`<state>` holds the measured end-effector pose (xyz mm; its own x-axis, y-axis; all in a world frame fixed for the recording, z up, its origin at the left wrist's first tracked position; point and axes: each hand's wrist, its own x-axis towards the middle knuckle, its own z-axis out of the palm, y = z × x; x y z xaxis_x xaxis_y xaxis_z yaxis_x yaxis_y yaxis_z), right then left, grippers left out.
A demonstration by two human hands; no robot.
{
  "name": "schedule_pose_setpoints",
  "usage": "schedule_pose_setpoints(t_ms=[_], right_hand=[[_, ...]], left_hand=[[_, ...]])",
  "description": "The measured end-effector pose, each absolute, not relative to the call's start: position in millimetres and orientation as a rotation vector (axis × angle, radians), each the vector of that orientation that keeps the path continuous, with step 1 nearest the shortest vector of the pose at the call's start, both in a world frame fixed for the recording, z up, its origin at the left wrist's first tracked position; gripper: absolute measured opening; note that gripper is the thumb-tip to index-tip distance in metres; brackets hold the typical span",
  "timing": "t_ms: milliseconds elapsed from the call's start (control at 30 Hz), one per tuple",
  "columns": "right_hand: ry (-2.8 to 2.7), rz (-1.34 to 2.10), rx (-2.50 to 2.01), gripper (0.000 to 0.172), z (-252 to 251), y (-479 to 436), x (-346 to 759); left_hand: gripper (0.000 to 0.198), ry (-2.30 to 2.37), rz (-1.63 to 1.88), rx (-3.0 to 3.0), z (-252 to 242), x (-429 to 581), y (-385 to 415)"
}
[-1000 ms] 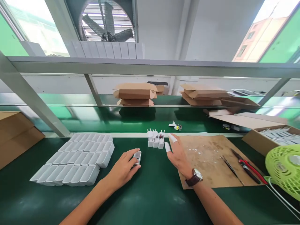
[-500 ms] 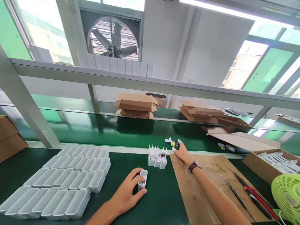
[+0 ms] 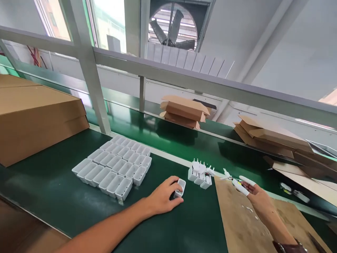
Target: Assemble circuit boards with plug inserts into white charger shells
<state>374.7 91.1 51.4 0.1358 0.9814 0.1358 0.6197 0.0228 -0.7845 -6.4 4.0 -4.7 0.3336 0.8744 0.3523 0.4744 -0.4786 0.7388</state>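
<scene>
My left hand [image 3: 164, 196] is closed around a small, open white plastic housing [image 3: 182, 183] on the green table, fingertips dipping into its mouth. White finger cots cover the thumb and forefinger of my right hand [image 3: 260, 203]. Those fingers pinch a small circuit board [image 3: 238, 182], mostly hidden behind them, with a white pronged plug piece [image 3: 225, 174] wired to it. Between my hands stands a cluster of white housings [image 3: 200, 177] with pronged plug pieces on top. Left of my left hand, empty white housings [image 3: 109, 177] are lined up in several rows.
A brown sheet [image 3: 237, 214] lies under my right forearm. Behind the table runs a green conveyor belt [image 3: 158, 135], carrying another board assembly [image 3: 294, 193] at right. Cardboard boxes [image 3: 184, 109] are stacked beyond it. A large carton [image 3: 44, 123] stands at left.
The view has swung left. My right hand has drawn the circuit board back from the belt toward the brown sheet. My left hand keeps its hold on the housing.
</scene>
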Motion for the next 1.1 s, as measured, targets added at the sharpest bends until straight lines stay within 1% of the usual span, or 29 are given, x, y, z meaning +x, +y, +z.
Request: schedule_pose_setpoints(t_ms=[133,200,233,267,300,333,367,400,433,467,500,600,633,667,767,933,1100], right_hand=[[-1.696,1.001,-1.634,0.066,67,21,365],[-1.823,1.177,-1.521,0.070,71,-1,343],[-1.905,1.265,-1.422,0.068,73,-7,330],[-2.000,1.336,-1.303,0.063,74,-11,317],[-2.111,1.351,-1.183,0.054,75,-12,306],[-2.243,1.272,-1.086,0.043,75,-11,295],[-2.378,1.108,-1.039,0.035,74,-9,286],[-2.487,0.901,-1.041,0.033,73,-7,277],[-2.555,0.698,-1.077,0.037,71,-5,270],[-2.586,0.534,-1.137,0.039,69,-3,264],[-2.588,0.428,-1.205,0.036,65,-2,258],[-2.541,0.326,-1.351,0.010,55,-2,242],[-2.535,0.305,-1.374,0.006,53,-2,238],[-2.536,0.295,-1.382,0.006,51,-2,235],[-2.560,0.340,-1.308,0.015,49,2,230],[-2.408,0.433,-1.175,0.029,39,2,242],[-2.427,0.566,-1.073,0.058,25,-1,262]], left_hand=[[0.015,1.213,1.044,2.093,-5,-4,6],[0.013,1.217,1.054,2.106,-7,-3,8],[0.012,1.223,1.060,2.116,-7,-3,8],[0.012,1.234,1.070,2.127,-8,-4,9],[0.013,1.250,1.087,2.135,-9,-4,9],[0.015,1.272,1.108,2.138,-10,-5,8],[0.016,1.299,1.131,2.134,-11,-6,8],[0.018,1.327,1.150,2.126,-12,-7,7],[0.020,1.352,1.158,2.113,-12,-8,6],[0.023,1.375,1.159,2.096,-12,-8,5],[0.027,1.391,1.154,2.078,-12,-9,4],[0.041,1.412,1.139,2.039,-9,-9,2],[0.044,1.414,1.140,2.036,-8,-9,2],[0.047,1.415,1.141,2.037,-7,-9,2],[0.052,1.412,1.130,2.046,-7,-8,2],[0.057,1.415,1.081,2.043,-7,-8,2],[0.061,1.393,1.010,2.028,-7,-8,1]])
